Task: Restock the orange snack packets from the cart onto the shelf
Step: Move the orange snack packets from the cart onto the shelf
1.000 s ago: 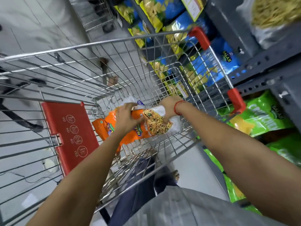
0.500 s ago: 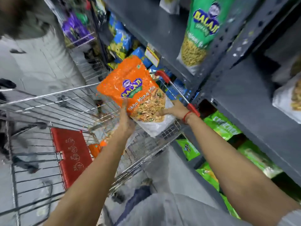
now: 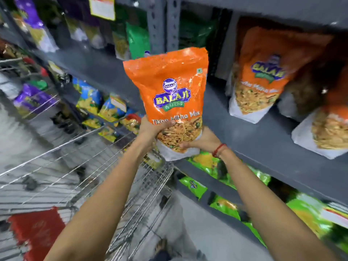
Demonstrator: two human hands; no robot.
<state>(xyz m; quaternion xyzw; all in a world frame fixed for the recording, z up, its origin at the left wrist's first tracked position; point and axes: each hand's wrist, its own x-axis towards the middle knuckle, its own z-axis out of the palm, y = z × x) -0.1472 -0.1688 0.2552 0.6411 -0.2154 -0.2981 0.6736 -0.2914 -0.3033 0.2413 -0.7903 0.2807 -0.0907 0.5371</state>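
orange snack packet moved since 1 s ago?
Yes. The orange snack packet, held in the left hand and right hand, went up out of the wire shopping cart, now upright before the grey metal shelf.

Packet before shelf — cart left, below.

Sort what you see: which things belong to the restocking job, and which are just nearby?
Job: held orange packet, left hand, right hand, cart, grey shelf, shelved orange packets.

Nearby: green packets, blue packets, purple packets.
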